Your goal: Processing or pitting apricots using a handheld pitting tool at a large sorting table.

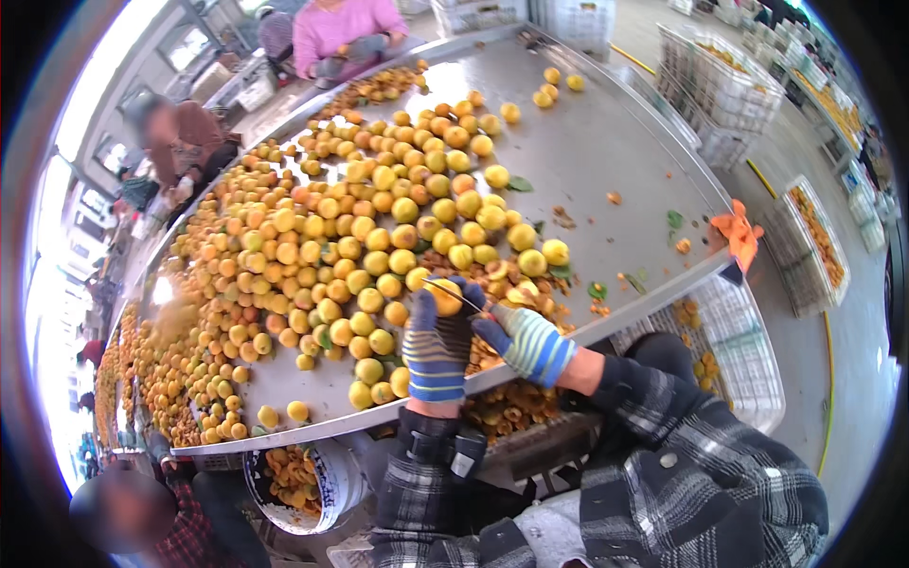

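My left hand (439,341), in a blue-and-striped knit glove, holds a yellow-orange fruit (446,298), perhaps an apricot, over the near edge of the metal table (603,248). My right hand (522,341), gloved alike, grips a small knife (454,292) whose thin blade lies across the fruit. Just beyond my hands many whole fruits (369,263) cover the table's left and middle. Halved fruit pieces and scraps (522,284) lie beside and behind the hands.
Below the table edge stand a white bucket of fruit pieces (334,483) and a white plastic crate (746,355). An orange glove (738,231) lies on the right corner. Co-workers sit along the far side and at lower left. More crates (721,78) stand on the floor at right.
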{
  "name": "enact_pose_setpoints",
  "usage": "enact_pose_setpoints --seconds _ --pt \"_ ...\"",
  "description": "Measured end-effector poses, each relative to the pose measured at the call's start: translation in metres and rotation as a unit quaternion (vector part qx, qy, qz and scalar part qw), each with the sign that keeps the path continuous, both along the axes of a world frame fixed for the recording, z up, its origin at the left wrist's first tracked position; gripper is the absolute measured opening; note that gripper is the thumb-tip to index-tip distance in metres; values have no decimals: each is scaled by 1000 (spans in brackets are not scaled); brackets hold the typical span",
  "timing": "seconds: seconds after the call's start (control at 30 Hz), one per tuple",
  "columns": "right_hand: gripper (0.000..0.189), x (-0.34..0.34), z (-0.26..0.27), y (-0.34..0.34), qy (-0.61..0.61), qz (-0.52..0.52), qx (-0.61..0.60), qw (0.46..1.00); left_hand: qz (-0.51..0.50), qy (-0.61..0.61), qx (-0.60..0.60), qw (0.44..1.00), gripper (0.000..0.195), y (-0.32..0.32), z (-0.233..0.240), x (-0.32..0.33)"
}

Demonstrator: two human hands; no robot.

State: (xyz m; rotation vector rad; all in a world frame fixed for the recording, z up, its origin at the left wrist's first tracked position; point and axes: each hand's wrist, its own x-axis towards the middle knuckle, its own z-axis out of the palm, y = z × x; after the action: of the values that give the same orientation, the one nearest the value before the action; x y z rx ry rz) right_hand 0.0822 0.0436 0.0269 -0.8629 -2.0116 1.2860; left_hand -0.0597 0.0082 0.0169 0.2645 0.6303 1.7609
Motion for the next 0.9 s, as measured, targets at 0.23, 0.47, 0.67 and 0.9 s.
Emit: enact_pose_setpoints --seconds 0.23,0.47,0.67,0.9 --pt "40 16 11 -3 -118 20 -31 992 -44 68 43 996 44 -2 -2 9" --pt "39 13 5 8 -102 30 -38 994 6 194 16 981 63 4 -10 12" --pt "33 1 -11 10 -55 -11 67 996 -88 19 8 996 61 4 0 14" --pt "34 12 -1 13 -85 7 82 993 -56 133 21 989 54 7 -6 5"
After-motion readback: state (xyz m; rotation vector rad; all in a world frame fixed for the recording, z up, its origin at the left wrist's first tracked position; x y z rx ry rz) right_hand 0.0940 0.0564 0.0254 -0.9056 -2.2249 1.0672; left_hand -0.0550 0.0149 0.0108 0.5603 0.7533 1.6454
